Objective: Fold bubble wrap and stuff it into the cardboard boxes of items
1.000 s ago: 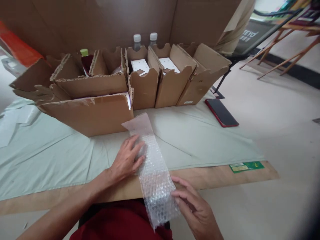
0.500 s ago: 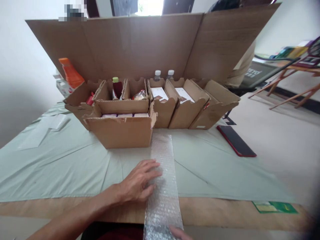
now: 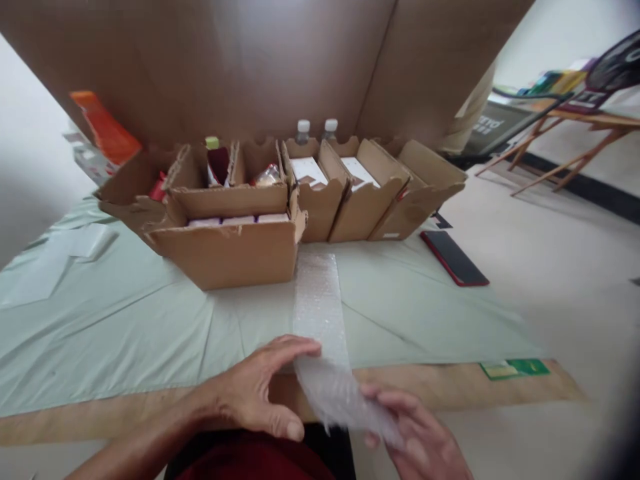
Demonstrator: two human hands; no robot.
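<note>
A long strip of bubble wrap [image 3: 320,300] runs from the cardboard boxes toward me, flat on the pale green cloth. Its near end is lifted, bent over and blurred by motion at the table's front edge. My right hand [image 3: 415,427] grips that lifted end between thumb and fingers. Left of the strip, my left hand [image 3: 265,387] is open, thumb and fingers spread apart, fingertips close to the wrap's left edge. Whether those fingertips touch the wrap I cannot tell.
A cardboard box [image 3: 235,257] with wrapped packs stands ahead, before a row of cardboard bins [image 3: 320,217]. Behind them rises a tall cardboard panel [image 3: 225,73]. A dark phone [image 3: 455,259] lies to the right, near a green card [image 3: 515,369]. Clear plastic pieces [image 3: 65,253] lie left.
My right hand has raised the near end of the bubble wrap and folded it up. The left hand has come nearer to me and opened wider. The camera view has tilted downward.
</note>
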